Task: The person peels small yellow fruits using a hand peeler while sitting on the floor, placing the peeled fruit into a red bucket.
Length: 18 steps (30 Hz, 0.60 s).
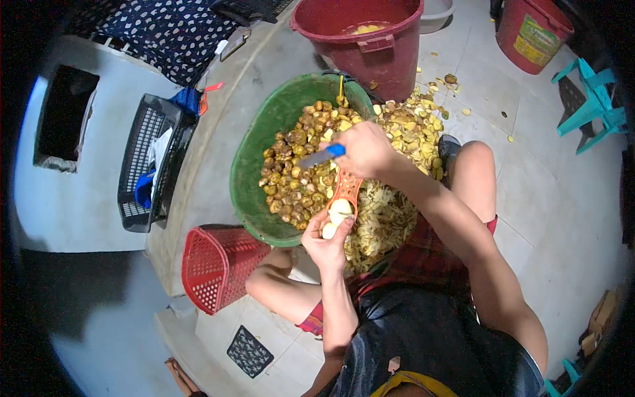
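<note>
Bare forearms, red plaid shorts

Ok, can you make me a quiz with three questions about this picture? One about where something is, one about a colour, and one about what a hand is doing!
1. Where is the red basket?
A. Beside the green basin, on the floor
B. Inside the dark red bucket
C. On the turquoise stool

2. What colour is the peeler?
A. Green
B. Orange with a blue end
C. White

3. What is the left hand doing?
A. Resting open on the floor
B. Holding a pale peeled piece
C. Gripping the black crate

Answers: 1 A, it lies just below the basin's rim. 2 B, the right hand grips its orange frame. 3 B, the fingers close around the pale piece under the peeler.
</note>
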### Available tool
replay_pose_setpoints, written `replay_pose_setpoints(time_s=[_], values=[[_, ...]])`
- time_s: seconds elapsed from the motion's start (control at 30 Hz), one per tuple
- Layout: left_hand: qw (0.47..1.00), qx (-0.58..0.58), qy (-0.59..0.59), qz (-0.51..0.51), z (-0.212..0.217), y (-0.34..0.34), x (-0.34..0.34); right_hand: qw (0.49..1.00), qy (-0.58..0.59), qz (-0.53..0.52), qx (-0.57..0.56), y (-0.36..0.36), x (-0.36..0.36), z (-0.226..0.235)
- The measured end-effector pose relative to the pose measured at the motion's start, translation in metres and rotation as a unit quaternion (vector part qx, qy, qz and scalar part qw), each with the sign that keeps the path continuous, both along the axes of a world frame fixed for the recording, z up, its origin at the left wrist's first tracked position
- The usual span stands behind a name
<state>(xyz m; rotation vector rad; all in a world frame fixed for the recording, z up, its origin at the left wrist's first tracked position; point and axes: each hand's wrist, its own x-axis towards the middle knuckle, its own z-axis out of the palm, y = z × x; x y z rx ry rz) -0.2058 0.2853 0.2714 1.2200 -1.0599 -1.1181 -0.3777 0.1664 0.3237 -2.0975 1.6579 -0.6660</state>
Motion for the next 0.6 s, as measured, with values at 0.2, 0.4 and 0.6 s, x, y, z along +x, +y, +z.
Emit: replay_pose_setpoints(time_s=[0.2,0.4,0.6], values=[[0.998,0.003,-0.047,-0.046,-0.001,0.006,0.001,0.996,0.059,-0.065,-0.004,-0.014,-0.025,-0.007],[0.953,0.053,0.29,-0.066,0.003,-0.002,0.001,0.996,-0.065,-0.054,0.015,-0.015,-0.026,-0.015],[0.995,-0.098,-0.03,0.019,-0.011,-0.001,0.008,0.993,-0.113,-0.021,0.008,-0.003,-0.005,-0.013]])
